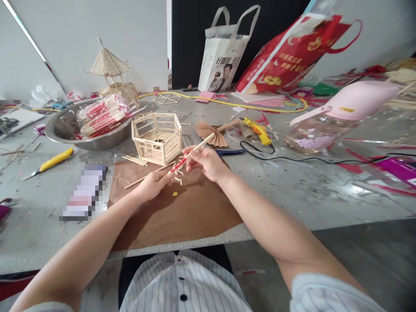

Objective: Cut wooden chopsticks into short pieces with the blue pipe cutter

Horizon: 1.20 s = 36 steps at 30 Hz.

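Observation:
Between my hands, a pair of pale wooden chopsticks (pixel 204 141) slants up to the right, with a red printed wrapper (pixel 179 164) around its lower part. My left hand (pixel 153 184) is closed on the wrapped end. My right hand (pixel 209 164) pinches the chopsticks higher up, fingers curled. Just beyond them stands a six-sided frame of thin wooden sticks (pixel 157 141). Short cut stick pieces (pixel 178 180) lie below my hands on a brown sheet (pixel 195 212). More loose sticks (pixel 135 160) rest at the sheet's far left edge.
A metal bowl (pixel 53 128) with wrapped chopstick packs stands left, near a yellow utility knife (pixel 52 161) and a phone (pixel 85 190). Behind is a stick pagoda (pixel 108 65). Rightward are a paper fan (pixel 212 132), yellow glue gun (pixel 258 131), its black cord and a pink-lidded bottle (pixel 325 130).

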Tool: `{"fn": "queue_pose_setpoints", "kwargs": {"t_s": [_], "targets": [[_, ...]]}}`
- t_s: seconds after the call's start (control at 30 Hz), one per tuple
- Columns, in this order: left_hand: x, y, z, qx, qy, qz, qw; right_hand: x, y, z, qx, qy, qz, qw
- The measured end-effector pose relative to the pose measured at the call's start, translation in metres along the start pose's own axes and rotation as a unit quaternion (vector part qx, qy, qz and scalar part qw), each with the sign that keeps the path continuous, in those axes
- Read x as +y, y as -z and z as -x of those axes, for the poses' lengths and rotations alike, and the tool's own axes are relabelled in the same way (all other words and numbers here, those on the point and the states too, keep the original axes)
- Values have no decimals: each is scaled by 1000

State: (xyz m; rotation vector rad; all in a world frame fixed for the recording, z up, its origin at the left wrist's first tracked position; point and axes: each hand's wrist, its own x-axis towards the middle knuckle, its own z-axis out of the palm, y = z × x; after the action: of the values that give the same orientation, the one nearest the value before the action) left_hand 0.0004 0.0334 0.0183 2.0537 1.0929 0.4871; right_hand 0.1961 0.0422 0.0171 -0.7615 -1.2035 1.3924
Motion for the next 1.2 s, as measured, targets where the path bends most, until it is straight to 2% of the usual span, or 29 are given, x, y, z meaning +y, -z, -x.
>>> {"fn": "queue_pose_setpoints", "kwargs": {"t_s": [0.2,0.3,0.37,0.43,0.53,0.6,0.67,0.7,0.77,0.83,0.9,0.93,0.97,1.0,1.03,1.07,1.13,1.17,1.2], "targets": [[-1,5,0,1,-5,13,1000,-7,24,-9,125,65,-67,988],[-1,9,1,41,19,56,997,-14,37,-13,210,100,-110,966],[-2,14,1,87,26,124,988,-20,49,-15,266,126,-141,945],[-2,22,2,159,8,212,964,-25,64,-16,309,136,-165,927],[-2,36,1,290,-43,318,902,-26,86,-17,357,131,-191,905],[-2,45,0,365,-63,349,861,-25,95,-18,381,128,-199,894],[-2,50,0,411,-78,361,834,-22,99,-20,386,129,-194,892],[-1,51,1,415,-84,365,829,-21,99,-20,379,129,-189,897],[3,48,5,380,-91,366,844,-19,94,-21,351,125,-180,911],[11,41,11,278,-88,344,893,-18,88,-21,326,117,-178,921],[21,32,18,83,-85,284,952,-17,81,-21,310,105,-181,927],[27,27,21,-35,-81,247,965,-16,78,-21,303,99,-182,930],[32,23,23,-181,-79,200,960,-16,76,-21,292,92,-182,934],[35,18,25,-287,-81,161,941,-15,74,-20,276,85,-180,940],[38,14,26,-355,-87,130,921,-15,72,-20,256,78,-177,947],[39,11,25,-397,-89,101,908,-15,70,-19,232,71,-170,955],[37,6,24,-401,-84,68,910,-13,66,-17,179,59,-146,971],[35,4,23,-366,-84,63,925,-13,64,-16,155,52,-131,978],[32,4,22,-299,-82,62,949,-12,61,-15,134,46,-115,983]]}}
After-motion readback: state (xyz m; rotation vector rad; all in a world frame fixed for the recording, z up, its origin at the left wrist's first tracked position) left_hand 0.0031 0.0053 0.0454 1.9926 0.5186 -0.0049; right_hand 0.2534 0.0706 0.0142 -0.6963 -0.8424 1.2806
